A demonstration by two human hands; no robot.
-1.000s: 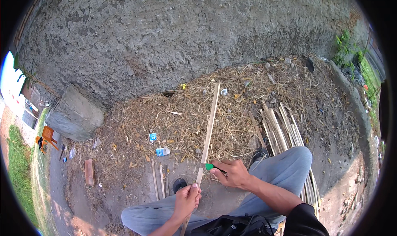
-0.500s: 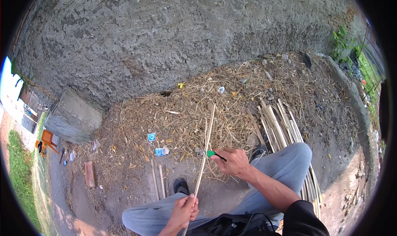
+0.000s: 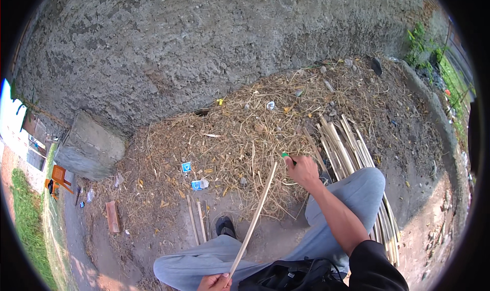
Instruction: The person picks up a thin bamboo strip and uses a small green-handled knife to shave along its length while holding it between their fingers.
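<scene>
My left hand, low in the picture, is closed round the lower end of a long, thin bamboo strip. The strip slants up and to the right between my knees, its far end free in the air. Up and to the right of that end, my right hand is closed on a small green-and-black tool. Only the tool's green end shows well; my fingers hide the rest, so its exact kind is unclear. The tool and the strip are apart.
A bundle of bamboo strips lies beside my right leg. Shorter strips lie left of my foot. Curly shavings cover the ground up to a rough grey wall. A brick and a concrete block are at left.
My right hand with the tool has moved up and right, off the strip. My left hand has drawn the strip down toward me, its far end now lower and further right.
</scene>
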